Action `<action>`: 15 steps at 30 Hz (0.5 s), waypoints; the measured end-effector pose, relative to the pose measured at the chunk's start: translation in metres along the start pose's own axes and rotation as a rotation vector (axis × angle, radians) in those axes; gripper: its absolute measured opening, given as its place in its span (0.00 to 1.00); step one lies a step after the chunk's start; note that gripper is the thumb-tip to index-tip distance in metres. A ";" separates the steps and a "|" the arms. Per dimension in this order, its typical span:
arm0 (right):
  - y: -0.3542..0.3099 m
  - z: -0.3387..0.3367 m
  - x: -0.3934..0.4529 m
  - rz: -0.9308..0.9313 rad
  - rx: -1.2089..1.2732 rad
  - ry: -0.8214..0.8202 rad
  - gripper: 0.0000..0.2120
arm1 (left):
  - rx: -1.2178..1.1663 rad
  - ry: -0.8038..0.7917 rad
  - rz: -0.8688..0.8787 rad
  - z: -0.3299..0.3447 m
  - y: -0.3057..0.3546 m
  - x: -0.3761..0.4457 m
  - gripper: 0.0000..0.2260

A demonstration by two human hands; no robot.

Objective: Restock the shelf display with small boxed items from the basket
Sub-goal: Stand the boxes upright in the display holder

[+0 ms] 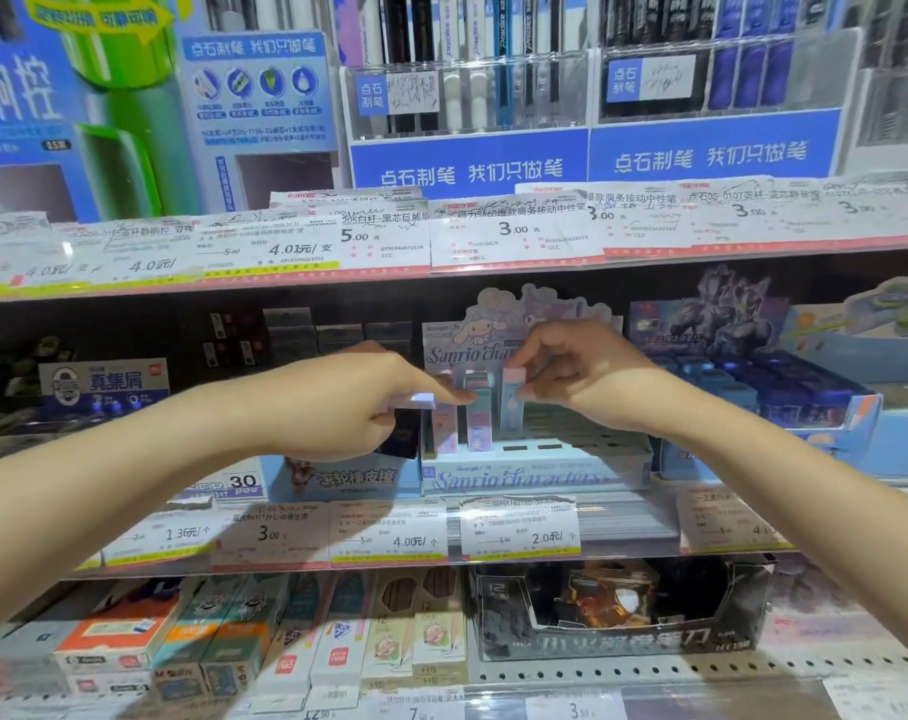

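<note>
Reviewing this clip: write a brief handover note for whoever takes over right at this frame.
Left hand: grips a small pale boxed item, forefinger out toward the row.
Right hand: fingers pinch the rightmost upright box in the Sanrio display tray.
Done: three boxes stand upright at the tray's left side.
Left: seat the pinched box, add the left-hand one, fill the open slots to the right. Basket not in view.

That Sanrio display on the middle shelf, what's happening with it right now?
A person is restocking the Sanrio display tray. Their right hand pinches a small pastel box standing upright in the tray's back row, beside two boxes already slotted in. The left hand holds another small box and points an index finger at the row. Most front slots look unfilled. The basket isn't in view.
</note>
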State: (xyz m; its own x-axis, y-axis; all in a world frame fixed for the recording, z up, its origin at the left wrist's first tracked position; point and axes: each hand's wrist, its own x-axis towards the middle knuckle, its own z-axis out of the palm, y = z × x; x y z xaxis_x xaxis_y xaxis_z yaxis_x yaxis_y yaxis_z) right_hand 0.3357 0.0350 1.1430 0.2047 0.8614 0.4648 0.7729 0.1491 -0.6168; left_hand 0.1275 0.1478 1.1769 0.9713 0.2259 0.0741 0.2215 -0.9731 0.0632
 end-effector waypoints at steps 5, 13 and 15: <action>0.008 0.009 -0.007 -0.092 -0.102 0.110 0.19 | 0.081 0.002 0.002 -0.003 0.008 0.003 0.30; 0.010 0.007 -0.009 -0.112 -0.112 0.066 0.31 | -0.002 0.052 0.013 -0.001 0.011 -0.002 0.29; 0.001 0.006 -0.014 -0.103 -0.064 0.134 0.29 | -0.061 0.166 0.043 0.001 0.010 -0.004 0.27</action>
State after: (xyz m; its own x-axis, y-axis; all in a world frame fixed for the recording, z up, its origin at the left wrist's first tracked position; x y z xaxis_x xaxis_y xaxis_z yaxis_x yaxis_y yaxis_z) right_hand 0.3304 0.0257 1.1321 0.1972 0.7705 0.6062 0.8297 0.1983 -0.5219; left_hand 0.1262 0.1368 1.1762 0.9511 0.1935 0.2407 0.1697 -0.9786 0.1161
